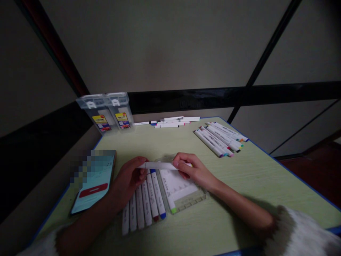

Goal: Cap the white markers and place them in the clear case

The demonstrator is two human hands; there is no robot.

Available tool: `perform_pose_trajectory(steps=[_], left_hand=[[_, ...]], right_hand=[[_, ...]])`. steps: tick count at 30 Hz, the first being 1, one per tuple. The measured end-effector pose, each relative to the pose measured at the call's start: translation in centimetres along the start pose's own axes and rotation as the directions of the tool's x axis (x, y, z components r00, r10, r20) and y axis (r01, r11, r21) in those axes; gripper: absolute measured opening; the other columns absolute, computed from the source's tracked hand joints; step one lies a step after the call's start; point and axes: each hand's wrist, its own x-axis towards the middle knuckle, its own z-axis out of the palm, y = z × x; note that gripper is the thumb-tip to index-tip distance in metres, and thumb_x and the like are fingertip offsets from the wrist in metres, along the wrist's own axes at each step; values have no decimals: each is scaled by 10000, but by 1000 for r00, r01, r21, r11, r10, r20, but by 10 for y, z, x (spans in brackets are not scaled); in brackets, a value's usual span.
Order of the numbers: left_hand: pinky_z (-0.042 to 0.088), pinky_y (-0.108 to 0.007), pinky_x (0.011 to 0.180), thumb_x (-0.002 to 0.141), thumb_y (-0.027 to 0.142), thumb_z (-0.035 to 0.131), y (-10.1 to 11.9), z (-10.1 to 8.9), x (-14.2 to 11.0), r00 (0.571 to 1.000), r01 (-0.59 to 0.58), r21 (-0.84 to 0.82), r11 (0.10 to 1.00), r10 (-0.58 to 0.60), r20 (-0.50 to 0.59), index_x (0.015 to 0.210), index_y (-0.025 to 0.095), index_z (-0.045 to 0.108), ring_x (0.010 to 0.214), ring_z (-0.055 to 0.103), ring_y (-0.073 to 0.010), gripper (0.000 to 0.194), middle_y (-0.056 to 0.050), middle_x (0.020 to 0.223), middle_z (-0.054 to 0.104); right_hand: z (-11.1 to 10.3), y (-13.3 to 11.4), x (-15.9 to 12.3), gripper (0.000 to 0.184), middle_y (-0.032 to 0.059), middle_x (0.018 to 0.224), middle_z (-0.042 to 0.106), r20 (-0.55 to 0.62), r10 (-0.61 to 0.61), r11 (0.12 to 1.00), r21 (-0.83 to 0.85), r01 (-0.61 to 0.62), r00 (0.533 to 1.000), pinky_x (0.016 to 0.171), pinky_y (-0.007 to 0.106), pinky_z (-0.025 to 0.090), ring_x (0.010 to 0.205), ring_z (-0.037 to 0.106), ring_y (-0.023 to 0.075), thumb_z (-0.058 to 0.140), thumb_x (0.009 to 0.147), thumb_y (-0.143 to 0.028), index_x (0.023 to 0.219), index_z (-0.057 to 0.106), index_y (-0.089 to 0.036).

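Note:
A white marker (160,165) is held level between my two hands. My left hand (130,177) pinches its left end, and my right hand (190,165) grips it near the right end, where a bit of yellow shows. Below it lies a clear plastic case (190,204) with a white marker (167,192) tipped in green along its left side. Under and beside my left hand rests a row of several white markers (146,202); two of them end in dark red and blue. My left hand hides the upper ends of some.
A tablet or phone (93,188) with a lit screen lies at the left. Two clear marker boxes (118,110) with yellow labels stand at the back left. Loose markers (173,122) lie along the back edge, and another group (220,138) lies at the right. A wall rises behind the table.

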Motion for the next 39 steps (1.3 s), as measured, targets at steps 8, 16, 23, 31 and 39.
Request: perform_pose_trajectory(steps=[8,16,23,31,39], left_hand=[[259,-123,321,693,170,531,1,2,-1,1000,8,19,1000,-8,-2,589,133,525,365,375,-34,111,69,424,420],[261,-128,326,713,174,514,1,3,-1,1000,10,24,1000,-10,-6,593,133,530,369,377,-34,127,69,424,420],[259,-129,322,696,178,525,2,2,0,1000,3,21,1000,-4,4,564,142,501,359,369,-34,139,67,420,421],[271,-121,324,706,169,516,1,2,0,1000,-3,20,1000,2,14,576,135,517,367,378,-33,134,67,424,419],[241,-118,306,756,235,504,-1,2,-1,999,-28,48,998,26,38,595,132,537,308,314,-22,195,81,374,383]], right_hand=[[-1,-2,-2,174,-68,439,411,37,14,1000,-5,-14,999,411,206,241,397,346,64,526,737,-292,632,494,-157],[-2,-3,-2,167,-71,437,410,39,21,1000,6,-21,999,407,202,243,395,346,62,528,733,-289,640,501,-153],[-1,-3,-1,164,-67,446,416,42,15,1000,4,-15,999,413,205,250,396,353,63,523,734,-283,637,499,-153],[-2,-3,-2,166,-70,445,416,47,15,1000,2,-15,999,413,203,251,399,354,62,525,739,-289,647,502,-153],[0,-1,-1,233,-75,424,399,48,-12,1000,1,12,999,426,211,252,397,334,61,500,768,-333,608,476,-165]])
